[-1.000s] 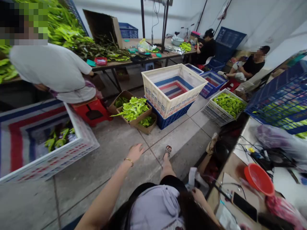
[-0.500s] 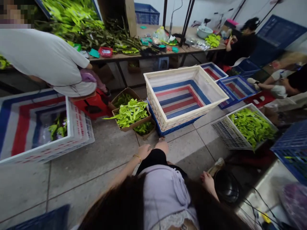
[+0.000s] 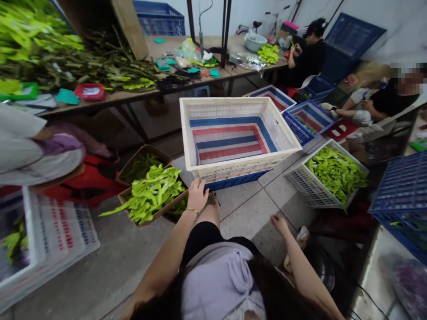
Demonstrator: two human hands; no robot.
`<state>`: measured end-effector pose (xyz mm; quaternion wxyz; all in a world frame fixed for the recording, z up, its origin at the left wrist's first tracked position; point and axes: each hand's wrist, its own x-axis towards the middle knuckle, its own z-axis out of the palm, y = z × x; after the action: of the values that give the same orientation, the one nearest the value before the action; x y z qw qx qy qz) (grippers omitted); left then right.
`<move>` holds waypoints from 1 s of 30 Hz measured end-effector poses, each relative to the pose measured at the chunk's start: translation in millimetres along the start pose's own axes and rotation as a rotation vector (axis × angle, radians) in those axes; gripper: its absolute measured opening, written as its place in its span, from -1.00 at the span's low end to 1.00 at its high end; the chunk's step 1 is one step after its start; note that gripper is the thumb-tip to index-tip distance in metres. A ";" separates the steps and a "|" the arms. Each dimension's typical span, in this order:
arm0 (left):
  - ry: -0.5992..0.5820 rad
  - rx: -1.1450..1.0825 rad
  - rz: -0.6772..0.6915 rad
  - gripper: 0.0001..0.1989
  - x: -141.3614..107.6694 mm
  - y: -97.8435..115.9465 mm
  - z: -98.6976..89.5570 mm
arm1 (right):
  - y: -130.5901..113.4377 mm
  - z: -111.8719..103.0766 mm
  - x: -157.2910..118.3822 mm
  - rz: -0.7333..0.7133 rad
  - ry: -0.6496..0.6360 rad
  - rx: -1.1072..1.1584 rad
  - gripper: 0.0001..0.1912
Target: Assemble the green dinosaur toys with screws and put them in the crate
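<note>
My left hand (image 3: 198,195), with a gold bracelet at the wrist, reaches forward with its fingers apart and holds nothing. It is at the near left corner of a white plastic crate (image 3: 245,165); whether it touches the rim is hard to tell. The crate is lined with striped red, white and blue sheeting and sits on a blue crate (image 3: 233,181). Left of this hand, a cardboard box (image 3: 167,209) is heaped with bright green leafy stems (image 3: 151,193). My right hand (image 3: 280,223) hangs over the floor tiles with fingers curled in and nothing visible in them.
A white crate of green leaves (image 3: 333,175) stands right, near a blue crate (image 3: 396,195). A long table (image 3: 133,93) holds stems and small trays. A person in a white top (image 3: 20,151) sits left; two people in black sit at the far right. A striped-lined crate (image 3: 60,231) lies lower left.
My view has shifted left and forward. My left hand has moved from my knee toward the white crate. My right hand has come forward from beside my body.
</note>
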<state>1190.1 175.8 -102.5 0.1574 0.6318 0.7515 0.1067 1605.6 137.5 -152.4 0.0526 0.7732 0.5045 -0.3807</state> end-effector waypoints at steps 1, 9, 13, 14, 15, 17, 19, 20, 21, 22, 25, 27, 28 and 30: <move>0.005 0.027 -0.010 -0.51 21.1 -4.8 -4.0 | -29.6 -8.6 31.9 -0.024 -0.006 0.028 -0.68; -0.260 0.225 0.024 -0.68 146.9 -37.7 -6.8 | -188.7 -13.8 123.9 -0.117 -0.021 0.253 -0.72; -0.384 0.307 0.061 -0.69 158.7 -45.8 -9.6 | -191.2 -35.5 127.0 0.076 0.104 0.368 -0.68; -0.408 0.324 0.072 -0.68 159.7 -46.9 -11.2 | -191.2 -45.3 132.5 0.133 0.156 0.399 -0.66; -0.428 0.343 0.080 -0.68 161.0 -47.8 -13.0 | -192.2 -55.6 140.1 0.185 0.211 0.429 -0.64; -0.462 0.394 0.088 -0.67 166.0 -50.5 -17.2 | -196.9 -75.0 160.0 0.269 0.324 0.487 -0.61; -0.489 0.455 0.097 -0.63 176.4 -55.3 -23.0 | -202.8 -91.1 183.7 0.324 0.442 0.532 -0.57; -0.505 0.484 0.107 -0.61 184.0 -58.3 -26.7 | -205.1 -98.0 196.3 0.338 0.499 0.549 -0.56; -0.523 0.513 0.121 -0.60 193.4 -61.6 -30.8 | -206.5 -104.7 209.1 0.348 0.550 0.562 -0.54; -0.543 0.540 0.136 -0.59 204.3 -64.8 -35.3 | -207.1 -111.2 222.0 0.352 0.591 0.571 -0.52; -0.596 0.621 0.166 -0.60 244.2 -73.2 -48.6 | -206.8 -130.6 260.6 0.325 0.642 0.583 -0.48; -0.627 0.679 0.155 -0.59 274.3 -77.0 -55.8 | -208.5 -142.2 285.3 0.261 0.630 0.576 -0.47; -0.641 0.709 0.143 -0.57 289.8 -78.0 -58.9 | -210.5 -146.8 296.7 0.216 0.615 0.568 -0.48; -0.661 0.771 0.114 -0.53 320.1 -76.6 -65.0 | -216.2 -152.1 315.8 0.113 0.569 0.545 -0.49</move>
<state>1047.1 479.3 -102.3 0.1364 0.6838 0.6106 -0.3754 1573.3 546.9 -182.5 -0.2755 0.8599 0.3361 -0.2676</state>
